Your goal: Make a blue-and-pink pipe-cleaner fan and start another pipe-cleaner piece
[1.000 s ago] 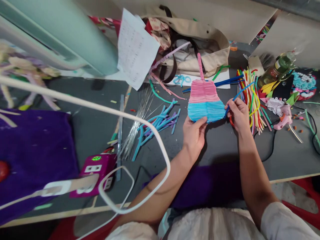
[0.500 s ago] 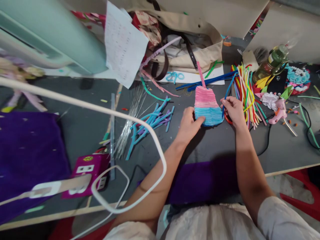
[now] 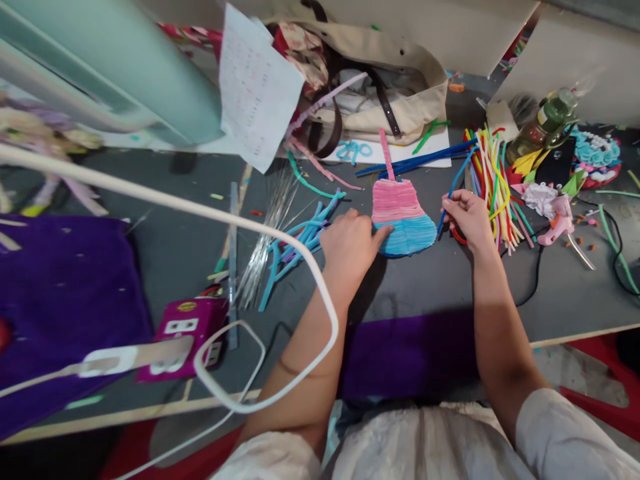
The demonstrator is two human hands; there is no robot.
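My left hand (image 3: 353,247) is closed on the left edge of a pink-and-blue pipe-cleaner piece (image 3: 400,217), its thumb on top of the blue part. The piece is broom-shaped, with a pink stem pointing away from me. To the right of it, my right hand (image 3: 469,217) pinches a blue pipe cleaner (image 3: 459,175), whose lower end hangs close to the piece's right edge. Whether the two touch is hard to see. Beside that hand lies a bundle of pipe cleaners in many colours (image 3: 495,193). Dark blue pipe cleaners (image 3: 425,159) lie behind the piece.
Blue and purple pipe cleaners (image 3: 295,240) and thin wires (image 3: 260,267) lie left of my left hand. A white cable (image 3: 327,307) loops in front of my left forearm. On the right are a pink glue gun (image 3: 557,223) and a bottle (image 3: 543,127). A canvas bag (image 3: 420,93) stands behind.
My left hand has moved left with the pink-and-blue piece, widening the gap to my right hand. My right hand stays nearly in place with the blue pipe cleaner.
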